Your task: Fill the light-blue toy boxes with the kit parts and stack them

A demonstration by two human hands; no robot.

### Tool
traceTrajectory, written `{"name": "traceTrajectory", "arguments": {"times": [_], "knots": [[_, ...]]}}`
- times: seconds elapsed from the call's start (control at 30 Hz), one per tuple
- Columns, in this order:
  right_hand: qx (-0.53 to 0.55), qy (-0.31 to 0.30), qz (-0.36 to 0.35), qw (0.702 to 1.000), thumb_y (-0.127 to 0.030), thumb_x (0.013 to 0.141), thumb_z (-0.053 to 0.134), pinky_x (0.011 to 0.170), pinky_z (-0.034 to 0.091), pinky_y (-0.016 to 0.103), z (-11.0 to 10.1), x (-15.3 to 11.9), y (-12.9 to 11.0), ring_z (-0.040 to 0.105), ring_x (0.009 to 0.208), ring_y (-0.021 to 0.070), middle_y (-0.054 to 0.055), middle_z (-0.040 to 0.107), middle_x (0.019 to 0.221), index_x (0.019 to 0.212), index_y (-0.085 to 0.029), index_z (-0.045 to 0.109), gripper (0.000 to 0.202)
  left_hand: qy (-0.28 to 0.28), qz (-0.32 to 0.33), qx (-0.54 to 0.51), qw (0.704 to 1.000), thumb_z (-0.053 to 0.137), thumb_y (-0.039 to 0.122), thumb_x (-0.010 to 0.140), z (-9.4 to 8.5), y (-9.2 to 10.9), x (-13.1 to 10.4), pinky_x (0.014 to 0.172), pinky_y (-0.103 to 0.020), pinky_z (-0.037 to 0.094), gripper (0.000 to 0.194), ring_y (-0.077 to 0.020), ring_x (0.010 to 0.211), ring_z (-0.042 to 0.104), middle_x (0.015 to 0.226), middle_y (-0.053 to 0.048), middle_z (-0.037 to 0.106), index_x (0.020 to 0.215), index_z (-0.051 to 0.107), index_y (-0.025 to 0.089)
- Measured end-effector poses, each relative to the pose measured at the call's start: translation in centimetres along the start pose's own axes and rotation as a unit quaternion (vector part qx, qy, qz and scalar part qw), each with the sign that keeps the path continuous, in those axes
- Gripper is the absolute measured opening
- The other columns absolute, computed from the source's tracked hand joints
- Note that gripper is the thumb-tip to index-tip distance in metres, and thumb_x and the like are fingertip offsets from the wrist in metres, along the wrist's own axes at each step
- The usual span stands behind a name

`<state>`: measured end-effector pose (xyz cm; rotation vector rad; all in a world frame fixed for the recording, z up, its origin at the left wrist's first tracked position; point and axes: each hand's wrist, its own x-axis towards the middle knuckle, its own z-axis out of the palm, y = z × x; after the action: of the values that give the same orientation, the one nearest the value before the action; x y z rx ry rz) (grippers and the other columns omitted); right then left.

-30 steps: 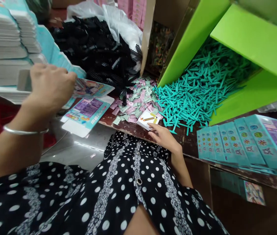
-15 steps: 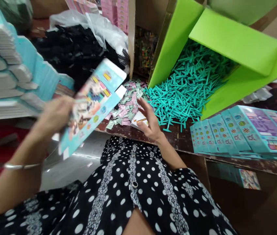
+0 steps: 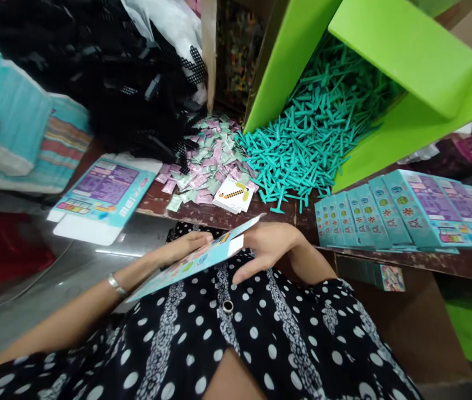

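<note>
My left hand (image 3: pixel 189 246) grips a flattened teal cardboard box (image 3: pixel 196 265) from its far side, holding it tilted low in front of my dress. At the box's right end, my right hand (image 3: pixel 273 244) is bent over beside the end flap. Its thumb stands apart from the fingers, which are partly hidden behind the flap. On the table edge just beyond lies a small stack of white cards (image 3: pixel 233 194) printed with a pickaxe picture. Another flat teal box (image 3: pixel 104 191), purple panel up, overhangs the table edge to the left.
Small pink and green packets (image 3: pixel 202 166) are heaped behind the cards. Turquoise plastic hammer-like sticks (image 3: pixel 302 150) spill from a bright green carton (image 3: pixel 402 50). Upright teal boxes (image 3: pixel 386 216) line the right edge. Black items (image 3: pixel 127 94) and stacked flat boxes (image 3: pixel 14 122) lie left.
My left hand has brought the flattened box down and right, in front of my body. My right hand has drawn back from the cards to the box's end. Another flat box now shows at left.
</note>
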<state>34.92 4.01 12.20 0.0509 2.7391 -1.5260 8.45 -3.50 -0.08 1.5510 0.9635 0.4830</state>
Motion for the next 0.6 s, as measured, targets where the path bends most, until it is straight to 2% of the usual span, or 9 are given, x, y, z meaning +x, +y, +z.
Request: {"name": "traceTrajectory", "arguments": {"times": [0.07,0.13,0.17,0.23,0.3,0.37,0.5,0.6], "knots": [[0.016,-0.014,0.007,1.0,-0.06,0.1,0.082,0.117,0.059,0.035,0.2,0.3,0.0,0.078,0.127,0.0238,0.01,0.086,0.129,0.131,-0.022,0.086,0.049,-0.003,-0.011,0.015,1.0,0.051,0.076,0.108,-2.0,0.8,-1.3,0.099,-0.047,0.066,0.063,-0.0364,0.116,0.079,0.122,-0.013,0.085,0.126,0.087,0.027],[0.014,0.01,0.027,0.999,-0.06,0.1,0.082,0.116,0.06,0.035,0.4,0.6,0.2,0.08,0.122,0.023,0.009,0.086,0.128,0.132,-0.024,0.086,0.048,0.027,-0.02,0.056,0.998,0.052,0.074,0.107,-4.3,2.5,-3.6,0.121,-0.051,0.059,0.066,-0.0388,0.149,0.067,0.161,-0.01,0.072,0.159,0.073,0.038],[0.008,0.024,0.036,0.999,-0.059,0.101,0.082,0.115,0.06,0.035,0.5,0.7,0.3,0.08,0.12,0.0228,0.008,0.086,0.129,0.132,-0.025,0.086,0.047,0.041,-0.01,0.067,0.997,0.053,0.073,0.107,-5.2,3.5,-4.7,0.128,-0.052,0.054,0.067,-0.0396,0.156,0.061,0.169,-0.006,0.065,0.165,0.066,0.042],[-0.006,0.036,0.042,0.998,-0.057,0.103,0.08,0.116,0.06,0.037,0.5,1.0,0.5,0.079,0.122,0.0234,0.008,0.085,0.132,0.131,-0.025,0.086,0.043,0.026,0.011,0.086,0.996,0.064,0.07,0.103,-6.0,5.2,-6.6,0.132,-0.053,0.052,0.069,-0.0409,0.159,0.058,0.173,0.002,0.06,0.169,0.057,0.051],[-0.019,0.029,0.039,0.999,-0.055,0.105,0.079,0.122,0.057,0.039,0.5,1.4,0.6,0.076,0.132,0.0249,0.01,0.084,0.135,0.13,-0.023,0.086,0.041,0.019,0.021,0.095,0.995,0.073,0.066,0.1,-5.6,6.2,-7.4,0.13,-0.051,0.054,0.074,-0.0411,0.157,0.061,0.169,0.004,0.064,0.17,0.053,0.054],[-0.026,0.023,0.032,0.999,-0.055,0.106,0.077,0.125,0.054,0.039,0.5,1.9,0.6,0.073,0.137,0.0258,0.011,0.083,0.138,0.128,-0.02,0.086,0.042,0.023,0.023,0.094,0.995,0.075,0.065,0.099,-4.8,6.3,-7.2,0.127,-0.05,0.058,0.076,-0.0407,0.153,0.065,0.166,0.003,0.067,0.171,0.052,0.053],[-0.022,0.013,0.026,0.999,-0.053,0.106,0.077,0.122,0.056,0.038,0.4,2.5,0.7,0.076,0.129,0.0244,0.011,0.083,0.135,0.126,-0.019,0.085,0.04,0.041,0.029,0.083,0.995,0.08,0.071,0.095,-3.6,5.1,-5.7,0.125,-0.052,0.058,0.08,-0.0415,0.15,0.067,0.166,-0.002,0.068,0.169,0.058,0.05],[-0.018,0.035,0.047,0.998,-0.052,0.104,0.08,0.117,0.059,0.036,0.2,2.7,1.1,0.077,0.127,0.0241,0.011,0.082,0.138,0.129,-0.019,0.084,0.041,0.049,0.031,0.082,0.995,0.082,0.074,0.092,-3.3,5.0,-5.2,0.126,-0.052,0.057,0.084,-0.0422,0.151,0.066,0.165,-0.004,0.069,0.168,0.061,0.047]]}}
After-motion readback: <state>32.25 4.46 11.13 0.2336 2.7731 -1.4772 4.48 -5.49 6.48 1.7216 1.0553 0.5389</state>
